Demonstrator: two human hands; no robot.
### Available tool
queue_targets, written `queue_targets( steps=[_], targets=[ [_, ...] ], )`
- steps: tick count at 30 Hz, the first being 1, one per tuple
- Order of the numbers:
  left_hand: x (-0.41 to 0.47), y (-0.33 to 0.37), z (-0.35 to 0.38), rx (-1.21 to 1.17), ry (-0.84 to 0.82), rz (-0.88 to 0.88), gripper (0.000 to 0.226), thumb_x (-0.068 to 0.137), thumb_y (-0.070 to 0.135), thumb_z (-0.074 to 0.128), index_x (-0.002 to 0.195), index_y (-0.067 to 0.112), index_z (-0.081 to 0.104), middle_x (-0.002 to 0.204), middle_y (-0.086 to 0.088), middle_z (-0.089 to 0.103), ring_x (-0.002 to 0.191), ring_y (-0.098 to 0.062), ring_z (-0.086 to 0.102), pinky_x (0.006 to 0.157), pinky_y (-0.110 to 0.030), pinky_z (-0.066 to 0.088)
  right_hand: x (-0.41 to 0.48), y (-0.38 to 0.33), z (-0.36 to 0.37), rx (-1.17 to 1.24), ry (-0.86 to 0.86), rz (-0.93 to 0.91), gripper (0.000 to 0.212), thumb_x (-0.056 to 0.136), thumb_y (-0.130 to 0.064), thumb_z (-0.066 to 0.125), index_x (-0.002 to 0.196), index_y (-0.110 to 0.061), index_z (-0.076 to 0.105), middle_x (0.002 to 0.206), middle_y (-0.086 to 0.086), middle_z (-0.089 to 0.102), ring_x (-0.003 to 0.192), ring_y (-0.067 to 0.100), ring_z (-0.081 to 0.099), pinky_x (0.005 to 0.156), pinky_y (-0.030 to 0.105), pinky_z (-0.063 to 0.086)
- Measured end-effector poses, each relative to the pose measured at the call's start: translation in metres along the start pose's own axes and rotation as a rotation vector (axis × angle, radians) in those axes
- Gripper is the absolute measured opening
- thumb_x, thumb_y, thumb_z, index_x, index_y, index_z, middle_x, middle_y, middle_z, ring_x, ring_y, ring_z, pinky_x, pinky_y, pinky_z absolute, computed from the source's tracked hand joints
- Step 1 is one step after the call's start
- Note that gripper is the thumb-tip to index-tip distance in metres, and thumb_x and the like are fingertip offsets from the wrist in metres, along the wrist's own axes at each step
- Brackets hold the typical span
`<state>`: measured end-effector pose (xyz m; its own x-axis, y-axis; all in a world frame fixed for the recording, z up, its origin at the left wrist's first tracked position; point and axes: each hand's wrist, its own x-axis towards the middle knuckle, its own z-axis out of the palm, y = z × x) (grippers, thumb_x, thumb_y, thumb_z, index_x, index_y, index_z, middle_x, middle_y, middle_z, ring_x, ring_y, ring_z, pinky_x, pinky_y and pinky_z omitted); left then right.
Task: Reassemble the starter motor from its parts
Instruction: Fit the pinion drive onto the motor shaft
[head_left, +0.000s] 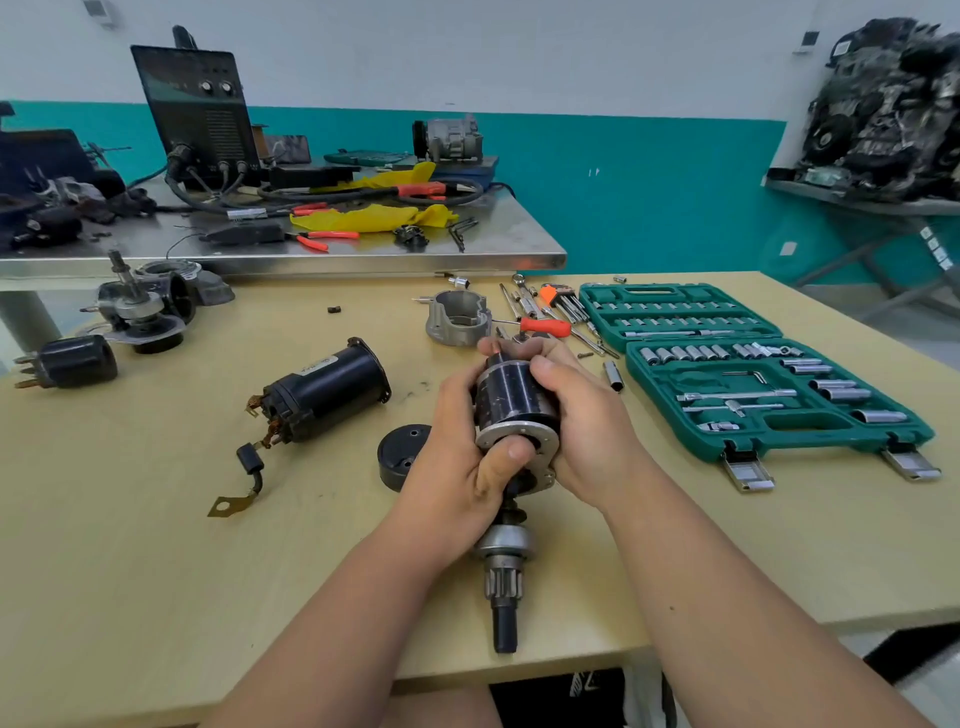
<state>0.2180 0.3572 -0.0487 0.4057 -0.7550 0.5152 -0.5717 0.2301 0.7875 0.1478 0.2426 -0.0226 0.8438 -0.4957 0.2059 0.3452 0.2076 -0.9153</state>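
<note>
Both hands, the left hand (462, 447) and the right hand (584, 426), are curled tightly around the armature (511, 400), lifted off the table (208, 597). Below the grip the pinion shaft (503, 587) hangs unsupported — if the hold loosens, it may slide out and drop.

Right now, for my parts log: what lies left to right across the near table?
In order: black solenoid, black motor housing, round end cap, armature assembly, green socket set.
</note>
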Motion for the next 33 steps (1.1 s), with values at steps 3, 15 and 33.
queue_targets(
  steps=[3,15,33],
  targets=[
    [-0.001,0.002,0.001,-0.012,0.058,-0.053,0.1,0.064,0.092,0.036,0.134,0.019,0.031,0.115,0.013,0.052,0.098,0.008,0.055,0.076,-0.008,0.043,-0.005,-0.007,-0.001,-0.347,0.011,-0.005,0.008,0.072,-0.045,0.058,0.077,-0.04,0.061,0.088,-0.014,0.069,0.091,0.016,0.063,0.083,0.044,0.052],
    [-0.002,0.0,0.004,-0.033,0.037,-0.078,0.104,0.053,0.089,0.056,0.138,0.044,0.015,0.142,0.001,0.041,0.124,-0.005,0.05,0.099,-0.023,0.045,0.006,-0.03,0.002,-0.408,0.124,0.063,0.01,0.077,-0.03,0.068,0.075,-0.039,0.071,0.074,-0.007,0.073,0.073,0.014,0.071,0.068,0.036,0.059],
    [-0.006,-0.001,0.006,0.034,0.078,-0.024,0.09,0.077,0.085,0.026,0.146,0.03,0.01,0.149,-0.002,0.031,0.138,-0.014,0.036,0.11,-0.042,0.035,0.004,-0.034,0.008,-0.61,0.115,0.067,0.02,0.07,-0.046,0.063,0.08,-0.032,0.073,0.076,-0.007,0.071,0.078,0.018,0.069,0.08,0.05,0.056]
  ],
)
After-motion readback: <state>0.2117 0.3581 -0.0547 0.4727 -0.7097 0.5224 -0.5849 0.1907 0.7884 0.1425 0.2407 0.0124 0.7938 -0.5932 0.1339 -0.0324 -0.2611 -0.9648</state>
